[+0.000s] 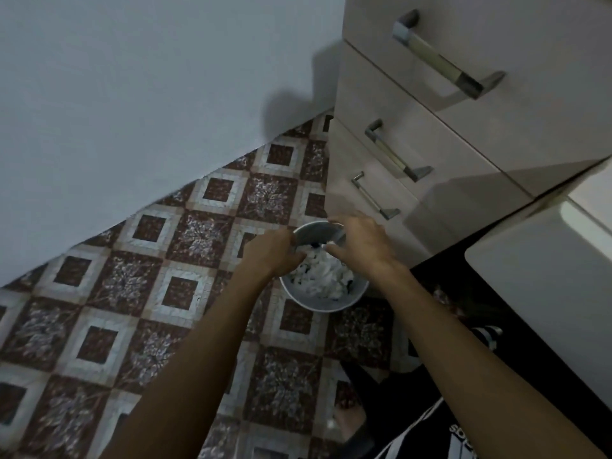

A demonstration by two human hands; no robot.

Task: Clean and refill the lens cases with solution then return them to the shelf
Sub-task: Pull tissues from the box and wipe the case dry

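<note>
Lens cases cannot be made out anywhere in the dim, blurred view. Both hands reach down over a small round white waste bin (326, 301) standing on the brown-and-white patterned tile floor (132, 276), just beside the beige drawer cabinet (430, 134). The bin holds crumpled white tissue (323, 270), with a few dark bits too small to identify. The left hand (273, 251) has its fingers curled under and hidden from the camera; the right hand (359, 240) has fingers bent at the grey swing lid (318, 231), which tilts at the bin's far rim. Whether either hand grips the lid or something smaller, I cannot tell. A white appliance (546, 293) is cut off at the right edge, and striped black clothing (440, 435) shows at the bottom.
</note>
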